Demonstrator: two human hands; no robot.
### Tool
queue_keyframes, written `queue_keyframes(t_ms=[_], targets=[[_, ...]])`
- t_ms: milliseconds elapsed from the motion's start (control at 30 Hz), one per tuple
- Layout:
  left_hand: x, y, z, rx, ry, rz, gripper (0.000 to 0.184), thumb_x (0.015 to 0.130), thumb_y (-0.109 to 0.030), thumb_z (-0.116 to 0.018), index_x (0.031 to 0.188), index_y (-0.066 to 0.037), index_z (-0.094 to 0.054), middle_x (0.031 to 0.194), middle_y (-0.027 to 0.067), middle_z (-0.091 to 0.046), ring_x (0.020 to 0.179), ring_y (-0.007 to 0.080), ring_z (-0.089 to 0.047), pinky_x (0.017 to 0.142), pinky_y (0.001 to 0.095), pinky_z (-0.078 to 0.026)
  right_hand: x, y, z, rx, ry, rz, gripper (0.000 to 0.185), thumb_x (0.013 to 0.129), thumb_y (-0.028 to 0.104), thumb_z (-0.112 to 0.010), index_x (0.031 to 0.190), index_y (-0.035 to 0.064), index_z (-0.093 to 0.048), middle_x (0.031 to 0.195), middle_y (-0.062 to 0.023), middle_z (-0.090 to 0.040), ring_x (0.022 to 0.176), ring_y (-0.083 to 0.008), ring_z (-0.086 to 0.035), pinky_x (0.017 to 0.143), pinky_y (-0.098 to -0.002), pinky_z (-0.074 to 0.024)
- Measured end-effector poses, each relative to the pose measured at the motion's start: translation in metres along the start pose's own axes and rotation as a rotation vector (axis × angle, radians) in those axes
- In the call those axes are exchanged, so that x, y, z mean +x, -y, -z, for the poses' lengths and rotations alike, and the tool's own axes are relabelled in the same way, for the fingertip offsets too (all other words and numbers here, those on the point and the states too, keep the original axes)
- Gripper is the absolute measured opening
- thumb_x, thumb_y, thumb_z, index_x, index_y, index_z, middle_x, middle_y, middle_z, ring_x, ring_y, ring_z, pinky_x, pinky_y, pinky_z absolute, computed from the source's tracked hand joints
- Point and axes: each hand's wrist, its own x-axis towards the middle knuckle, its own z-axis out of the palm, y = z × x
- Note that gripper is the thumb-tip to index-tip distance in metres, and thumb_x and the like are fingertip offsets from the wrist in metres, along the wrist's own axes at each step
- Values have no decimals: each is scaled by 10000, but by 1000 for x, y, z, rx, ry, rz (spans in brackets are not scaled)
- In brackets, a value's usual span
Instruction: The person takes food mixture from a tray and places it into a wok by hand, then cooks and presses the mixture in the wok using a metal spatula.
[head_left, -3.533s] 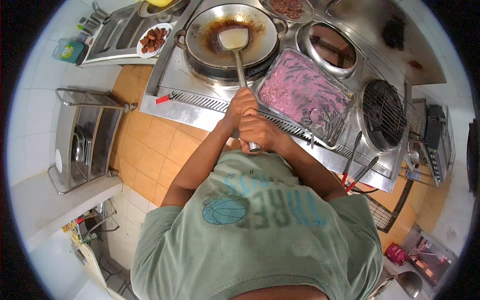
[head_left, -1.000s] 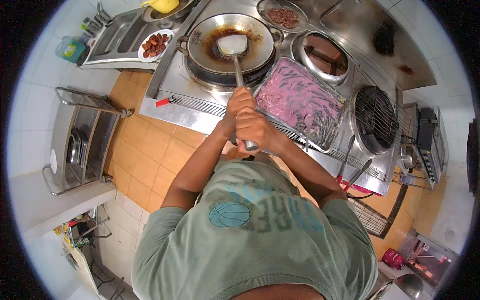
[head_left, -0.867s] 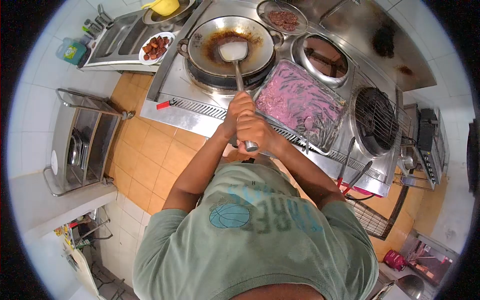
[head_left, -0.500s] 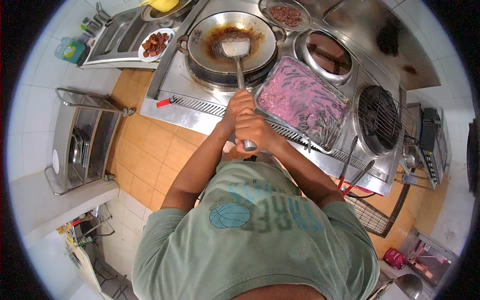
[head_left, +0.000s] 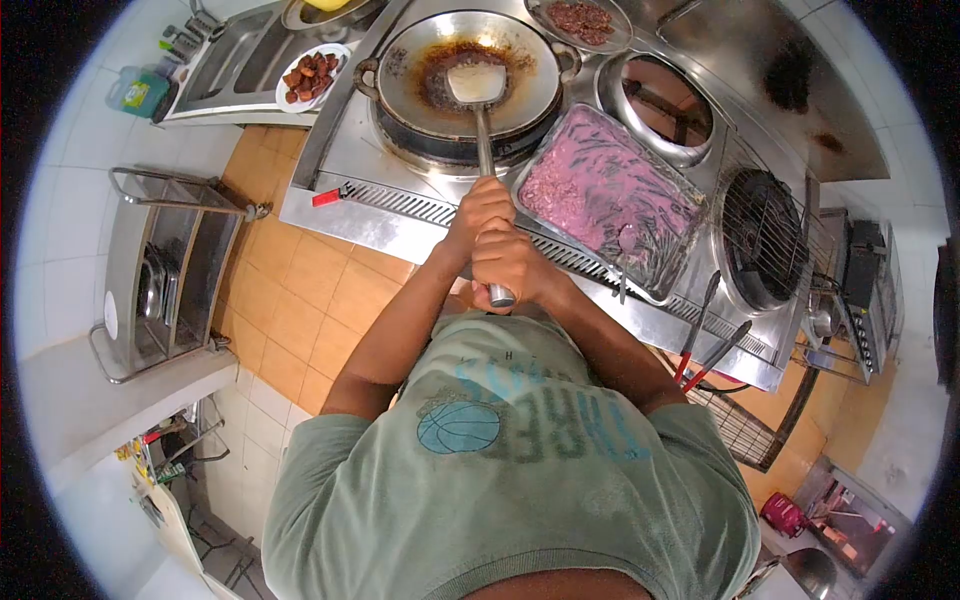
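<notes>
Both hands grip the long metal handle of a wok spatula (head_left: 486, 140). My left hand (head_left: 484, 214) is wrapped round it higher up, nearer the blade. Just below, touching it, my right hand (head_left: 508, 262) is closed round the handle near its end, which sticks out under the fingers. The spatula's flat blade lies in a two-eared wok (head_left: 405, 65) on the stove; brown, oily residue marks the wok's inside. Right of the wok sits a rectangular metal tray (head_left: 570, 238) of pinkish-purple paste (head_left: 610, 185).
A white plate (head_left: 284, 98) of browned chunks stands left by the sink (head_left: 250, 85). A strainer (head_left: 620, 40) with dark red pieces and a round pot (head_left: 655, 110) of brown liquid are behind the tray. Tongs (head_left: 697, 335) and a rack-covered burner (head_left: 760, 235) are at right.
The view has shifted slightly, so the wok and stove appear a little higher. Both hands keep their hold on the spatula, and its blade stays in the wok.
</notes>
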Motion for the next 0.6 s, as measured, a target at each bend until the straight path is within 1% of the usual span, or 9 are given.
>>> queue_keyframes(t_ms=[333, 600], targets=[[-1, -1, 2, 2, 7, 12, 216, 681, -194, -580, 588, -65, -434, 605, 54, -418, 611, 237, -450, 622, 343, -369, -1, -1, -3, 40, 5, -4, 186, 517, 43, -590, 528, 72, -406, 543, -62, -395, 531, -248, -451, 602, -349, -403], [-3, 0, 2, -5, 5, -7, 220, 677, -192, -583, 585, -61, -432, 605, 56, -418, 607, 238, -441, 622, 341, -365, 0, 1, -4, 5, -1, -4, 195, 513, 46, -595, 524, 74, -402, 541, -61, -393, 528, -246, -445, 606, -347, -399]])
